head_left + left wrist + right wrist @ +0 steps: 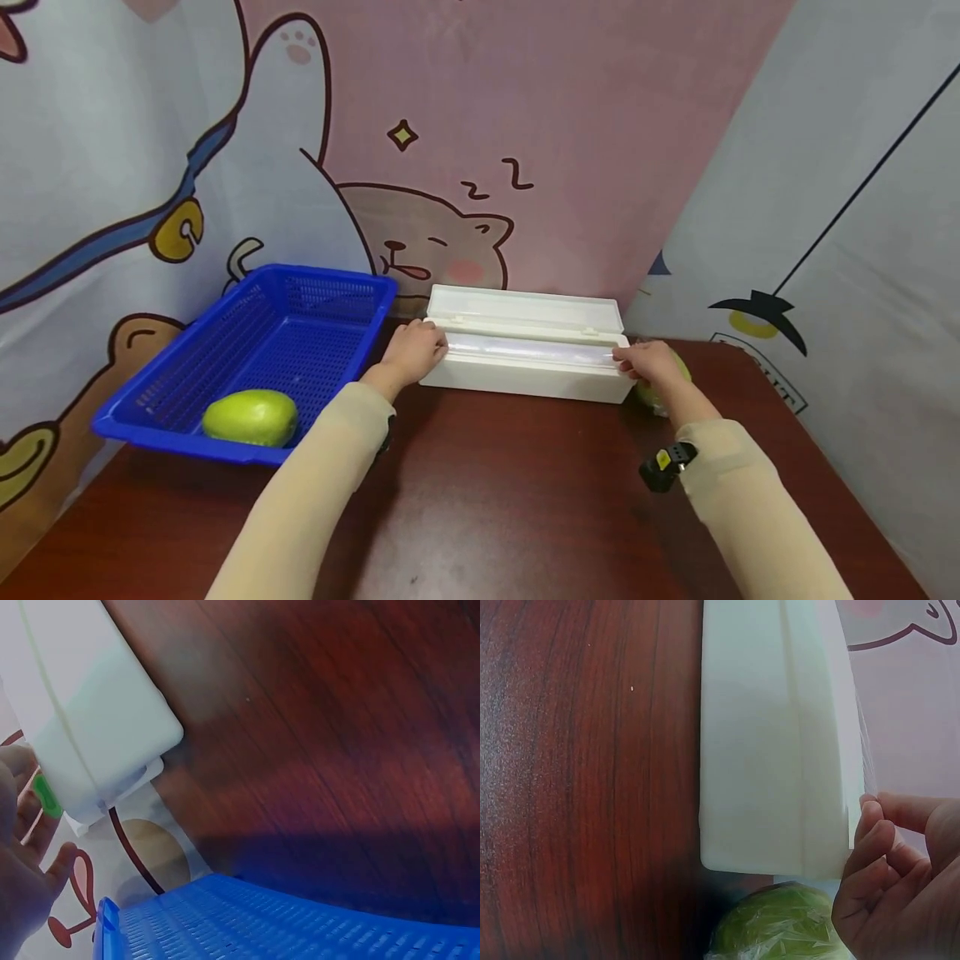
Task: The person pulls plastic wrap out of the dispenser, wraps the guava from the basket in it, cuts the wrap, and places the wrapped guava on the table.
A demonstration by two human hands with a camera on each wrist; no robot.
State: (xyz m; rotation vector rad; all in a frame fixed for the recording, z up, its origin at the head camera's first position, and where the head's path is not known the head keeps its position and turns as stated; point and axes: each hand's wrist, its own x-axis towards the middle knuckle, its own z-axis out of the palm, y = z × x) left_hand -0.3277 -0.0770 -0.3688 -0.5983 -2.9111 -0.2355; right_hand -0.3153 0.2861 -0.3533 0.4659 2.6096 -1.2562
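"Brown table (487, 500), white box (525, 382) near the back, lid (525, 308) raised. Hands?"

"Right hand (654, 364) pinches the clear film (525, 348) at the box; left hand (411, 354) is opposite, grip I can't tell."

"Advice?"

"Probably raise both corners evenly, so it comes up flat."

At the lower right, the person's right grip (901, 886) is pinching the edge of a clear film (867, 757) between its fingertips, the other fingers curling in below. The film is stretching up along the right-hand edge of a long white box (761, 742), which is running down from the top edge and ending in a rounded corner. A faint seam is following its length. Just beyond that end, a green, film-wrapped object (780, 926) is sitting partly out of frame. Dark reddish wood worktop (592, 795) is filling the left, while a pale printed backdrop (911, 720) is showing at upper right.
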